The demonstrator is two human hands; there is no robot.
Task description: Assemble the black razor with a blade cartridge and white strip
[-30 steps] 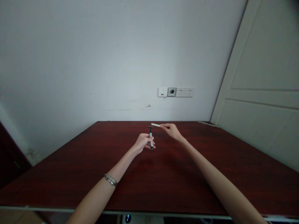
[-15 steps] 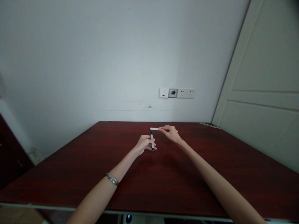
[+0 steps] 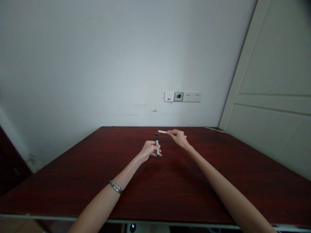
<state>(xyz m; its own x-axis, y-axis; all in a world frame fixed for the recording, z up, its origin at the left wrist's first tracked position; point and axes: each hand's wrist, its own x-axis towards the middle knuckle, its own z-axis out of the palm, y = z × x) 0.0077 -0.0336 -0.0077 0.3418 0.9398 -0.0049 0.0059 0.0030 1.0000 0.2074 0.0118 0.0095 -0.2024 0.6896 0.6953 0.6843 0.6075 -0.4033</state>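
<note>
My left hand (image 3: 148, 149) is closed around a thin pen-like stick (image 3: 157, 145) with a black tip, held upright over the dark red table (image 3: 155, 191). My right hand (image 3: 178, 137) pinches a short white strip (image 3: 162, 131) that points left, its end just above and right of the stick's black tip. The two items are close but apart. A metal bracelet (image 3: 115, 186) sits on my left wrist.
A white wall rises behind the table with a row of sockets (image 3: 182, 96). A pale panelled door (image 3: 272, 84) stands at the right. The table's near edge runs along the bottom of the view.
My right hand brought the white strip down to the stick's tip half a second ago, then lifted it slightly up and right again. My left hand stayed in place.
</note>
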